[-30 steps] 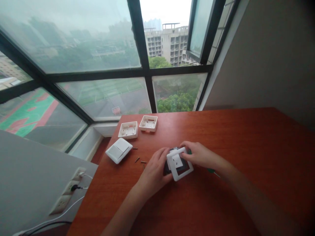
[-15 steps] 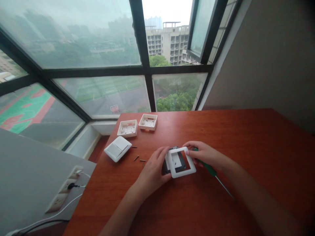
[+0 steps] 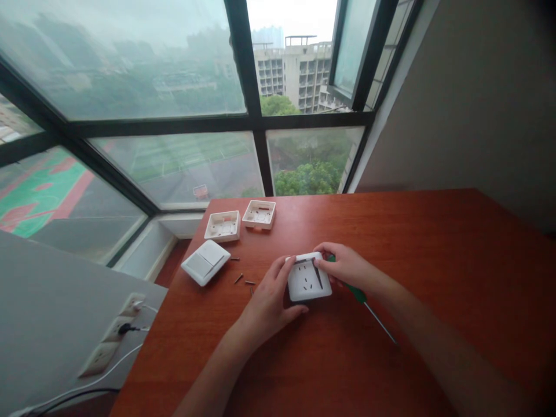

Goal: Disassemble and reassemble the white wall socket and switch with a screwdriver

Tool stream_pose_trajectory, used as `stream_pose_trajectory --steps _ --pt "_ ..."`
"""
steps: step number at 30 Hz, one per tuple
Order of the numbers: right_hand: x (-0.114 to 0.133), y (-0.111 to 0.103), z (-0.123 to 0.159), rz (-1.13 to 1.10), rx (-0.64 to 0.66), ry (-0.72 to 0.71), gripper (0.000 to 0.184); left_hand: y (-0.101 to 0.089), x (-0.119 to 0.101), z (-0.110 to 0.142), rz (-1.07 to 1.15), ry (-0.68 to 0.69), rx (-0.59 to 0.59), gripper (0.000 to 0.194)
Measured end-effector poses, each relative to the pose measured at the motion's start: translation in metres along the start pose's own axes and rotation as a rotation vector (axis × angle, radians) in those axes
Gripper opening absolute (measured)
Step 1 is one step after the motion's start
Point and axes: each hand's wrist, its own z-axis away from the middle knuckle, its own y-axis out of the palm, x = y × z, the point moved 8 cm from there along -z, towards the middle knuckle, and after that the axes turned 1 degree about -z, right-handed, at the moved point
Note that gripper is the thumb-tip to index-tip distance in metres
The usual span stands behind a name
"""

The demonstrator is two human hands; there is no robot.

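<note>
A white wall socket (image 3: 306, 285) is between my two hands above the brown table, its white cover frame (image 3: 322, 292) lying over it with a dark gap along the right inner edge. My left hand (image 3: 271, 295) grips the socket from the left, fingers at the top edge and thumb by the lower edge. At the upper right corner, my right hand (image 3: 343, 263) pinches the cover frame. A screwdriver (image 3: 358, 294) with a green handle is also tucked in that hand, its shaft slanting down to the right.
A white switch (image 3: 205, 262) lies at the table's left edge, near several screws (image 3: 238, 278). Behind it stand two white mounting boxes (image 3: 222, 226). The wooden table (image 3: 417, 249) reaches the window; wall sockets (image 3: 115, 329) with plugged cables are at lower left.
The cover frame has moved left and up onto the socket, which now shows its slots through the frame. My right hand and the screwdriver have shifted slightly left.
</note>
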Motion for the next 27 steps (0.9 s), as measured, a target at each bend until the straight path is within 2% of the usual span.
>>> stream_pose_trajectory --steps 4,10,15,21,27 --pt "0.015 -0.004 -0.002 0.237 -0.084 -0.145 0.022 0.000 0.000 0.000 -0.005 -0.005 0.002 0.102" --pt "0.025 0.000 0.005 0.388 -0.135 -0.258 0.028 0.002 0.000 0.000 -0.021 0.012 0.014 0.098" --pt "0.015 -0.002 0.000 0.434 -0.197 -0.209 0.040 0.003 0.001 0.000 -0.042 0.011 0.030 0.088" --pt "0.004 -0.001 0.003 0.270 -0.052 -0.138 0.033 0.004 -0.002 0.000 -0.054 0.014 0.042 0.091" --pt "-0.005 -0.001 0.005 0.224 -0.066 -0.138 0.039 0.001 -0.008 0.002 -0.171 0.032 0.012 0.077"
